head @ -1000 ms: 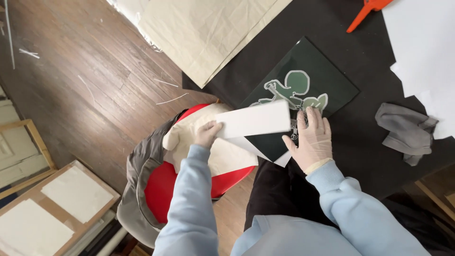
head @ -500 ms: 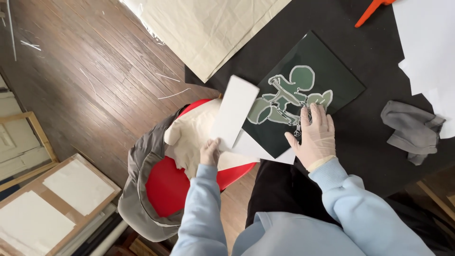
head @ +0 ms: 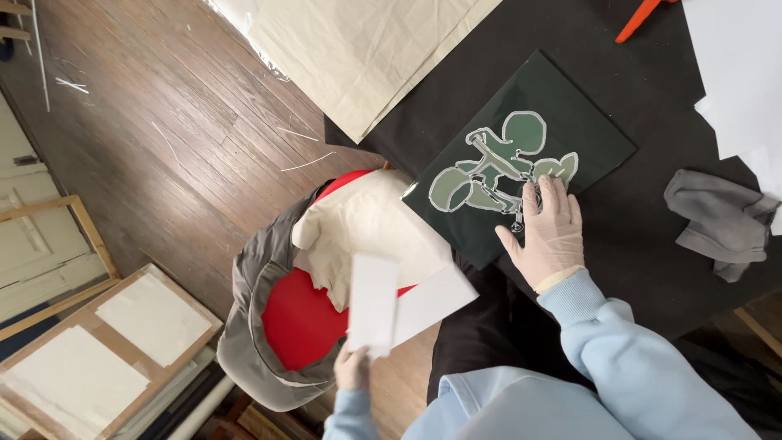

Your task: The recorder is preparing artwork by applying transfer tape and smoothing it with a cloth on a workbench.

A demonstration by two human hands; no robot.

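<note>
A dark green panel [head: 562, 122] with a pale-outlined green plant design lies on the black table [head: 635, 244]. My right hand [head: 547, 232], in a thin pale glove, rests flat on the panel's near corner with fingers spread. My left hand [head: 352, 368] holds a white rectangular sheet [head: 373, 303] upright over a red bin [head: 297, 322] beside the table. A second white sheet [head: 432, 297] shows just behind the first one.
The red bin has a grey cloth around its rim and cream paper [head: 366, 224] crumpled inside. Cream fabric [head: 358, 49] drapes off the table's far end. A grey rag [head: 717, 222], white sheets [head: 741, 73] and an orange tool [head: 639, 18] lie on the table. Framed canvases [head: 98, 342] sit on the wood floor.
My left hand has carried the white sheet off the green panel, down and left over the red bin. The right hand stays pressed on the panel.
</note>
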